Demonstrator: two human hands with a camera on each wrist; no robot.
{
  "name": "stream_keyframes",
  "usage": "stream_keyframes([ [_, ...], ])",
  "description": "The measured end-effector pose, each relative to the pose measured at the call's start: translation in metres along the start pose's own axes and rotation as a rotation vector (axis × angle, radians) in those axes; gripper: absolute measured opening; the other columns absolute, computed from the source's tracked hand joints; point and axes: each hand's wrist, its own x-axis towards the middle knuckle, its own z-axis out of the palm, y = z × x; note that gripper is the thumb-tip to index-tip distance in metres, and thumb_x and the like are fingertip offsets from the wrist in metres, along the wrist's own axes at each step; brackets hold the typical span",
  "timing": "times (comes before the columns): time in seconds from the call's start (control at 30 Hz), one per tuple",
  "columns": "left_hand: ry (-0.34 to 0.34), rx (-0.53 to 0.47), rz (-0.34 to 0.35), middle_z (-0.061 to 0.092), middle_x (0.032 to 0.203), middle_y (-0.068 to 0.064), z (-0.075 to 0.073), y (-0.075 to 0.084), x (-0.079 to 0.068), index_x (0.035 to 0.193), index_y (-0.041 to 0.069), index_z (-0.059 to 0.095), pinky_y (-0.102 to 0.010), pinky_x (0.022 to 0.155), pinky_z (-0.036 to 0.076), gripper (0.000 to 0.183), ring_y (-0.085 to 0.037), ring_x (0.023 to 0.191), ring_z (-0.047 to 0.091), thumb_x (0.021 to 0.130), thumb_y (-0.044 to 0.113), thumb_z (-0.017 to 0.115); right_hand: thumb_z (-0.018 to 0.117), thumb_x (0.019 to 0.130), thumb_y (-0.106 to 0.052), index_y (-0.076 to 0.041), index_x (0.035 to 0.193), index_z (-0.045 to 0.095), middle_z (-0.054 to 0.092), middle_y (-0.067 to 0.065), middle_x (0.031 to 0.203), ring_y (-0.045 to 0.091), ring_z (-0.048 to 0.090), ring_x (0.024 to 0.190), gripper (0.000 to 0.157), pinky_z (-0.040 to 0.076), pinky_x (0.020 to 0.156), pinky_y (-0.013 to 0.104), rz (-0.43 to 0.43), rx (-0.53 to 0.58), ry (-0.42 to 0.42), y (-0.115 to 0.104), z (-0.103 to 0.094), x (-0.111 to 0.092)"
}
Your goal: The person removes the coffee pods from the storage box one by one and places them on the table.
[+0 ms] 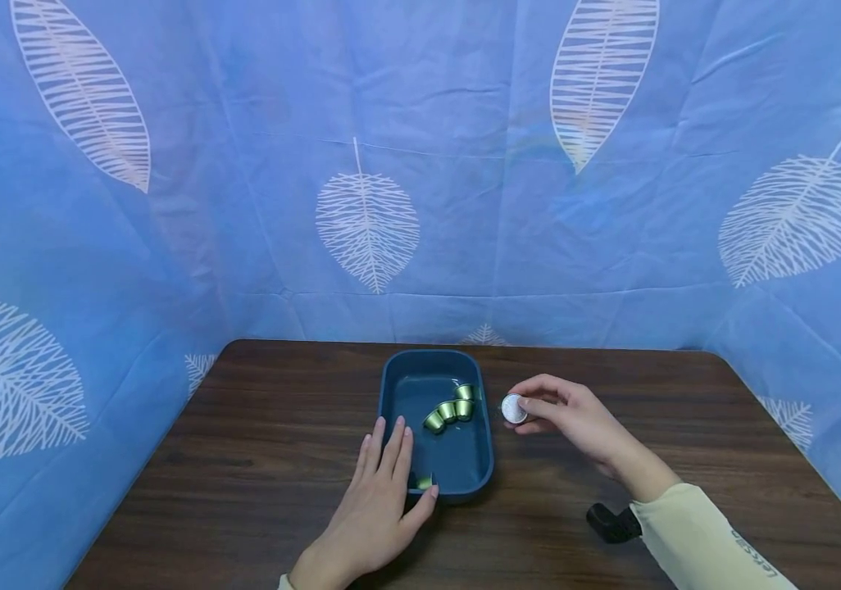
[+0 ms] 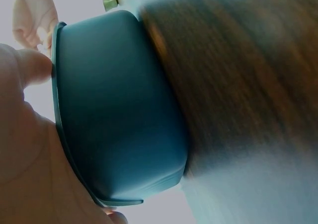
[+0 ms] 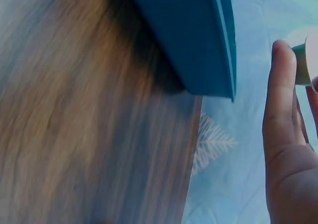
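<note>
Watching through the head camera, I had a small green metallic capsule with a silver foil lid just outside the right long wall of a dark blue, round-cornered rectangular tray, beyond the midpoint of that wall. The tray's long axis ran roughly away from the person, so the capsule lay to the side of it and not beyond either end. From the right wrist view I judged the capsule to be off the brown wooden table and higher than the rim. Its foil face was turned up toward the head camera.

The person's right hand was the nearer one, because it held that capsule: thumb across the foil, fingers bent behind the green body, the gap closed to the capsule's own width. The forearm came in from the near right, and the fingers pointed left at the tray.

Inside, four green capsules sat in a curved line near the right wall, the closest group to that pinch. One more green capsule lay by the near wall, next to the left thumb. The person's left hand rested on the near left corner, fingers long and slightly spread, thumb at the near rim, pinching nothing that I could see.
</note>
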Motion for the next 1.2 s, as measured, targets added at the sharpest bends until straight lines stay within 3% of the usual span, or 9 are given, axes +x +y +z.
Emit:
stream_keyframes([
  [0.2, 0.000, 0.004, -0.007, 0.010, 0.183, -0.011, 0.000, 0.000, 0.000, 0.172, 0.006, 0.023, -0.065, 0.135, 0.014, 0.086, -0.038, 0.170, -0.001, 0.109, 0.061, 0.047, 0.066, 0.109, -0.025, -0.001, 0.138, 0.066, 0.069, 0.021, 0.131, 0.030, 0.079, 0.101, 0.038, 0.064, 0.094, 0.041, 0.058, -0.154, 0.069, 0.007, -0.009, -0.005],
  [0.47, -0.002, 0.002, 0.000, 0.012, 0.183, -0.012, 0.000, 0.000, 0.000, 0.171, 0.005, 0.024, -0.064, 0.135, 0.014, 0.086, -0.039, 0.170, 0.000, 0.109, 0.060, 0.047, 0.067, 0.107, -0.019, -0.005, 0.126, 0.073, 0.080, 0.011, 0.107, 0.027, 0.077, 0.083, 0.024, 0.063, 0.078, 0.041, 0.078, -0.388, 0.123, 0.020, -0.011, -0.008],
  [0.87, -0.007, 0.013, -0.001, 0.010, 0.183, -0.011, -0.001, 0.000, 0.000, 0.172, 0.006, 0.022, -0.064, 0.135, 0.014, 0.086, -0.038, 0.170, -0.002, 0.109, 0.061, 0.046, 0.066, 0.106, -0.012, -0.005, 0.120, 0.074, 0.079, 0.008, 0.095, 0.024, 0.073, 0.075, 0.017, 0.060, 0.066, 0.037, 0.102, -0.448, 0.107, 0.026, -0.006, -0.008],
  [1.07, -0.003, 0.005, 0.002, 0.010, 0.183, -0.012, -0.001, -0.001, 0.000, 0.172, 0.006, 0.022, -0.064, 0.135, 0.013, 0.086, -0.037, 0.170, -0.003, 0.110, 0.061, 0.046, 0.066, 0.104, -0.005, -0.002, 0.115, 0.073, 0.075, 0.011, 0.105, 0.021, 0.073, 0.070, 0.013, 0.061, 0.061, 0.035, 0.092, -0.464, 0.070, 0.035, -0.005, -0.009],
  [1.2, 0.000, 0.002, 0.006, 0.011, 0.183, -0.012, -0.001, -0.001, 0.000, 0.172, 0.006, 0.023, -0.064, 0.135, 0.014, 0.086, -0.038, 0.170, -0.002, 0.110, 0.060, 0.045, 0.067, 0.103, -0.003, -0.002, 0.111, 0.073, 0.074, 0.009, 0.100, 0.021, 0.072, 0.066, 0.010, 0.061, 0.059, 0.034, 0.084, -0.481, 0.040, 0.042, -0.005, -0.009],
])
